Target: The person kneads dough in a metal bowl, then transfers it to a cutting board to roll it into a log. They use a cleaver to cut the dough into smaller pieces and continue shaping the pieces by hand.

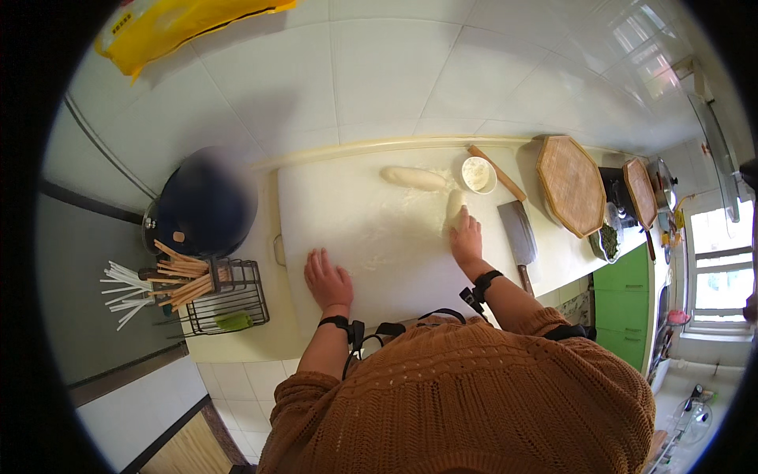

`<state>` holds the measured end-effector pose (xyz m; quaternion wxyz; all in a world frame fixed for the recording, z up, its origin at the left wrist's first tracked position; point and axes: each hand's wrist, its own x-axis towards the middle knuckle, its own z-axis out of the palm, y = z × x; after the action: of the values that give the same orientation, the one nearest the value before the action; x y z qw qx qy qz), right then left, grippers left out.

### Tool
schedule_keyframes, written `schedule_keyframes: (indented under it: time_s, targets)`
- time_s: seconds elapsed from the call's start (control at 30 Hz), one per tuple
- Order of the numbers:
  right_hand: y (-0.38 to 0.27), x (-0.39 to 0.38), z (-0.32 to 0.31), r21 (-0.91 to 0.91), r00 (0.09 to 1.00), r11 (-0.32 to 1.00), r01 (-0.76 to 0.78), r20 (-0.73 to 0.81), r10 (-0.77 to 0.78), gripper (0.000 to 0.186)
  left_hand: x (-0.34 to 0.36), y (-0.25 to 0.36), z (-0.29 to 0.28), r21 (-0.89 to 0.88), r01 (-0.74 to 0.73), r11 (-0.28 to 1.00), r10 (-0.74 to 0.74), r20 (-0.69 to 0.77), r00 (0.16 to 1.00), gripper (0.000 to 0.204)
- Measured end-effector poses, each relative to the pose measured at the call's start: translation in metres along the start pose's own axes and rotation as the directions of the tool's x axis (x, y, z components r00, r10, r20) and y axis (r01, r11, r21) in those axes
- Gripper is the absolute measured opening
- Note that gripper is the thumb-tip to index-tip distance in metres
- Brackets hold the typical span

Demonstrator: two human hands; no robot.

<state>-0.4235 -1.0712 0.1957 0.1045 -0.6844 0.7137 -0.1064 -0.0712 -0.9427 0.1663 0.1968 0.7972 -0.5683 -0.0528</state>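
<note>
My left hand lies flat on the left part of a large white board, fingers stretched out, with nothing in it. On the right part, my right hand has its fingers and thumb at the near end of a short piece of dough; its grip is partly hidden from above. A longer roll of dough rests farther back, amid scattered flour. Beside it is a white bowl of flour, with a wooden rolling pin just behind and to its right. A cleaver lies to the right of my right hand.
Left of the board are a dark blue rounded object and a black wire rack with chopsticks. At right stand octagonal wooden trays and a container of chopped greens. A tiled wall closes off the back.
</note>
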Motion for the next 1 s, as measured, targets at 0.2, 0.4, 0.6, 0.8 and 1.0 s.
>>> schedule_keyframes:
  time_s: [0.2, 0.4, 0.6, 0.8, 1.0]
  targets:
    - [-0.06, -0.031, 0.01, 0.213, 0.865, 0.889, 0.405, 0.225, -0.448, 0.074, -0.003, -0.001, 0.003, -0.007, -0.034, 0.999, 0.033, -0.03, 0.999, 0.06]
    - [-0.123, -0.041, 0.009, 0.204, 0.802, 0.892, 0.402, 0.392, -0.451, 0.05, -0.003, -0.015, 0.01, -0.108, -0.046, 0.993, 0.046, -0.006, 0.999, 0.057]
    - [-0.112, 0.013, -0.002, 0.297, 0.954, 0.939, 0.173, 0.188, -0.236, 0.057, -0.013, -0.028, -0.001, -0.376, 0.041, 0.926, -0.011, 0.081, 0.997, 0.051]
    - [-0.148, 0.031, 0.017, 0.054, 0.903, 0.977, 0.205, 0.376, -0.21, 0.068, 0.003, 0.009, -0.004, -0.727, 0.332, 0.6, -0.036, 0.391, 0.92, 0.062]
    - [-0.157, -0.016, -0.032, 0.838, 0.618, 0.457, -0.296, 0.533, -0.577, 0.054, 0.039, 0.062, -0.032, -0.877, 0.281, 0.391, 0.325, 0.417, 0.849, 0.079]
